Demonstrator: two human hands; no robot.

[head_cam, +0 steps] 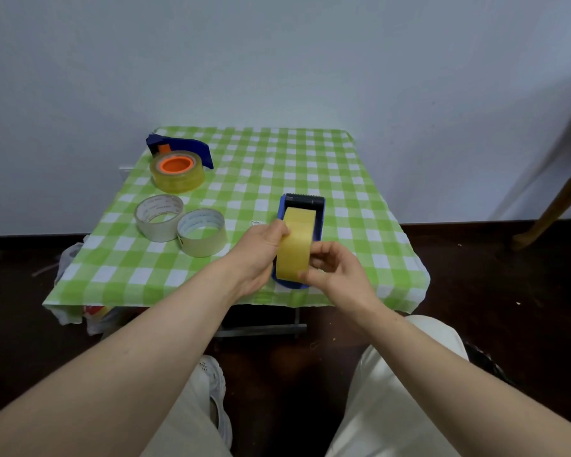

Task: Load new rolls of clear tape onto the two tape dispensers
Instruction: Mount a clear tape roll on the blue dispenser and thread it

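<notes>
Left hand [261, 249]: grips tape roll [295, 245] | Right hand [335, 268]: pinches same roll | Roll: seated upright in blue tape dispenser [320, 212]

We are looking at a small table draped in green-and-white checked cloth [360, 225]. Under our grip a blue plastic tape dispenser [320, 222] is sitting, carrying a wide yellowish tape roll [295, 245]. Left of the grip, a thin clear tape roll [159, 230] is touching a second thin clear roll [205, 245]. Beyond those, another blue dispenser [198, 150] is lying flat.
</notes>
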